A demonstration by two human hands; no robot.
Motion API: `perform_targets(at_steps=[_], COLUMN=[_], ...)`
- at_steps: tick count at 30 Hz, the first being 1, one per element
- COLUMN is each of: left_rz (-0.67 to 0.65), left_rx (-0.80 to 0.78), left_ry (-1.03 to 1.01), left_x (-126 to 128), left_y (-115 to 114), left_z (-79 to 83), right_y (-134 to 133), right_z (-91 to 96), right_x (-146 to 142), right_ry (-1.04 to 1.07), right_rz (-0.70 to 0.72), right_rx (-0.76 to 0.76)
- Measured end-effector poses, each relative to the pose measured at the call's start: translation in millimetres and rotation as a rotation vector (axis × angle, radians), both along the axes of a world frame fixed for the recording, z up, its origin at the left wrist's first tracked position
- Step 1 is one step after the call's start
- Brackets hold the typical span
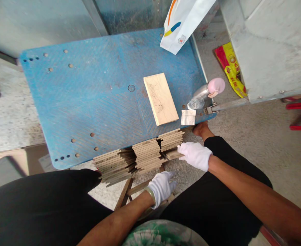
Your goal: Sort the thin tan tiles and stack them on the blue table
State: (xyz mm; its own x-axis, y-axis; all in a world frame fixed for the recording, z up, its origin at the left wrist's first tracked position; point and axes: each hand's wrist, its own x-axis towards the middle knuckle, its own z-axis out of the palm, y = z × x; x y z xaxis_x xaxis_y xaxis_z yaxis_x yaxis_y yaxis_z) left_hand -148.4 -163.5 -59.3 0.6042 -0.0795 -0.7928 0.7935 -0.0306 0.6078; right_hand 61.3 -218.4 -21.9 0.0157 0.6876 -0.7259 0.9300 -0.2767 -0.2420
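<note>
White-gloved, my right hand (195, 155) closes its fingers on the end of a wooden board (173, 154) low at the right stack of thin boards (171, 139). My left hand (162, 188), also in a white glove, hangs below the boards with its fingers stretched apart and nothing visible in them. Beside the right stack are a middle stack (147, 155) and a left stack (114, 165), all just under the front edge of the blue table (89, 92). A small pile of light wooden boards (161, 99) lies on the tabletop.
A pink-topped bottle (208, 90) and a small white paper packet (188, 117) are on the table's right side. At the back right is a white bag (181, 27). A yellow-red packet (231, 68) lies beyond, near a grey metal panel (273, 44). Wooden legs (125, 194) stand below.
</note>
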Motion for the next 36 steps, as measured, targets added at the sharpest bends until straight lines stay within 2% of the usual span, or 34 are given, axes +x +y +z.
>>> perform_targets(at_steps=[2,4,9,18,23,26,29,32,34,36], left_rz=[-0.21,-0.286,-0.275,-0.099,-0.056,-0.028,0.008,0.099,0.199,0.316], left_rx=[0.134,0.196,0.216,0.187,0.172,0.155,0.102,0.012,-0.005,0.032], left_ry=[-0.039,-0.073,-0.092,-0.138,-0.144,-0.143,-0.133,-0.165,-0.224,-0.277], left_x=[1,2,4,23,25,23,27,42,57,74], left_y=[4,9,14,8,13,12,11,19,31,50], left_z=[-1.8,-2.6,-0.8,0.0,-0.7,-0.3,4.8,15.7,23.2,26.8], right_y=[1,2,4,0,-5,-7,-1,16,32,47], right_z=[-9.0,-15.7,-24.6,-28.4,-26.0,-19.7,-14.6,-18.3,-26.2,-36.3], right_x=[-4,-7,-12,-16,-14,-10,3,26,44,58], right_ry=[-0.009,-0.019,-0.045,-0.082,-0.046,-0.045,-0.02,-0.027,-0.022,0.007], right_rz=[-0.005,-0.007,-0.006,-0.014,0.001,-0.023,-0.163,-0.503,-0.765,-0.927], right_rx=[-0.024,-0.029,-0.08,-0.079,-0.001,0.131,0.363,0.608,0.689,0.673])
